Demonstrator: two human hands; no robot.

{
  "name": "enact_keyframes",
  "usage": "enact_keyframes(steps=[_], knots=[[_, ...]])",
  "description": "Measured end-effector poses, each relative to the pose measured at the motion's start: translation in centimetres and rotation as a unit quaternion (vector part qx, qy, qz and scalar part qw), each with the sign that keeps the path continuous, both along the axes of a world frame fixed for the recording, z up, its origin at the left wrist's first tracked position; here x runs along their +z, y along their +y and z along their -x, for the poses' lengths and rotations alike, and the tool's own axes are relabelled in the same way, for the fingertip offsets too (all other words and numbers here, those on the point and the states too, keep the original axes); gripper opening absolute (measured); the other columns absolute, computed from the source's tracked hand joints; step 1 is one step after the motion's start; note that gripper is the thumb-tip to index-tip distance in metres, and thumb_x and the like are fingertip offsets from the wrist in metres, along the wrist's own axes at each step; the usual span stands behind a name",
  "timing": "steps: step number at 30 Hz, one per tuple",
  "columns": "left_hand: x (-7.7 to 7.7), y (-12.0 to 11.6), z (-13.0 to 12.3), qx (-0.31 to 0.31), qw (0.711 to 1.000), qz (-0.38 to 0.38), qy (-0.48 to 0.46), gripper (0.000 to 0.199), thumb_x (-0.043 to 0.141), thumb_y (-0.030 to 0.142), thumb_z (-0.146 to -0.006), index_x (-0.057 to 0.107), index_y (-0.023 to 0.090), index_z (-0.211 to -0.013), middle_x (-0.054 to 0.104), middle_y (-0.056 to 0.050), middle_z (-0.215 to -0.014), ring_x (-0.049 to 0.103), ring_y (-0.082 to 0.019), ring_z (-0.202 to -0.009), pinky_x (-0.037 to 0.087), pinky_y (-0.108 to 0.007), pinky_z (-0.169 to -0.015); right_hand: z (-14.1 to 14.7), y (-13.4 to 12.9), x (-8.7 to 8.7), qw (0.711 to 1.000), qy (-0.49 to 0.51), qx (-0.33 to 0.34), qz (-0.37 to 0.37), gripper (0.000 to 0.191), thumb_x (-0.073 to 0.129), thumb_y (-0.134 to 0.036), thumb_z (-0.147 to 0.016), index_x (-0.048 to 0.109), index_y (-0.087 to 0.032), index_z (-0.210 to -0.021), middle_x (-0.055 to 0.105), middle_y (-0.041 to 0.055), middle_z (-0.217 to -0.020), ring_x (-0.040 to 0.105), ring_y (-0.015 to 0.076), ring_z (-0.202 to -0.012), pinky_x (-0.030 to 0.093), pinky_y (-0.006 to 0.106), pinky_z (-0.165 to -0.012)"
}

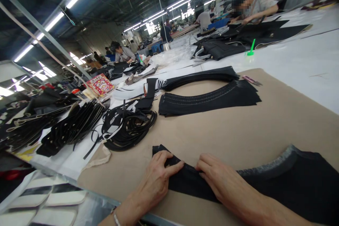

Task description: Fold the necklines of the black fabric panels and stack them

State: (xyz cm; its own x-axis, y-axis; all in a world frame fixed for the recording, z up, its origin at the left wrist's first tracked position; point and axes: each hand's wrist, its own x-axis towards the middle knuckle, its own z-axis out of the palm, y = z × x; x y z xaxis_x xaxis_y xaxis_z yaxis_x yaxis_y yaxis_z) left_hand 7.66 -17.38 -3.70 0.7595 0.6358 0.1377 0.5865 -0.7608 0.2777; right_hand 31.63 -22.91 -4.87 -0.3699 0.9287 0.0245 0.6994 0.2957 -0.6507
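A black curved fabric panel point(278, 183) lies along the front of the tan board point(196, 130), its inner edge carrying a greyish, shiny strip. At the panel's left end, my left hand point(159, 173) grips the far edge, with its thumb stretched to the right. My right hand point(222, 176) is a little further along the same edge, fingers bent together on it; their tips are partly hidden. Beyond the hands lie a stack of curved black pieces point(209, 99) with pale lines and a second curved black stack point(198, 77) behind it.
Coiled black strips point(132, 130) and fanned black pieces point(71, 127) lie to the left. Pink-handled snips point(250, 79) rest on the board's far side. A green-tipped bottle point(250, 53) stands behind. Across the white table, a person point(256, 3) bends over black pieces.
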Motion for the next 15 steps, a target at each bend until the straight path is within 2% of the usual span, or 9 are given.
enact_keyframes(steps=[4,9,15], knots=[[0.3,-0.3,-1.5,0.023,0.999,-0.004,-0.048,0.046,0.039,0.004,-0.089,0.065,0.029,-0.117,0.053,-0.008,-0.117,0.049,-0.022,-0.109,0.044,-0.044,-0.094,-0.1,-0.1,-0.2,1.000,0.006,-0.002,-0.004,0.025,0.040,-0.002,-0.091,0.060,-0.016,-0.093,0.055,0.0069,-0.097,0.054,0.0215,-0.091,0.046,0.037,-0.083],[-0.2,-2.4,-4.5,0.013,0.996,0.027,-0.085,0.043,0.038,0.004,-0.089,0.060,0.021,-0.121,0.062,-0.007,-0.104,0.055,-0.021,-0.096,0.048,-0.039,-0.086,0.0,-0.1,-0.4,1.000,0.013,-0.005,-0.023,0.025,0.041,-0.001,-0.091,0.060,-0.016,-0.096,0.055,0.0067,-0.098,0.052,0.0216,-0.091,0.045,0.038,-0.085],[-1.7,-4.0,-4.5,-0.006,0.993,0.003,-0.121,0.043,0.036,0.006,-0.092,0.054,0.015,-0.130,0.062,-0.011,-0.112,0.055,-0.020,-0.105,0.050,-0.035,-0.090,-0.6,-0.3,0.1,1.000,-0.012,-0.002,-0.024,0.020,0.045,-0.003,-0.090,0.060,-0.017,-0.088,0.056,0.0058,-0.094,0.052,0.0214,-0.088,0.045,0.036,-0.080]])
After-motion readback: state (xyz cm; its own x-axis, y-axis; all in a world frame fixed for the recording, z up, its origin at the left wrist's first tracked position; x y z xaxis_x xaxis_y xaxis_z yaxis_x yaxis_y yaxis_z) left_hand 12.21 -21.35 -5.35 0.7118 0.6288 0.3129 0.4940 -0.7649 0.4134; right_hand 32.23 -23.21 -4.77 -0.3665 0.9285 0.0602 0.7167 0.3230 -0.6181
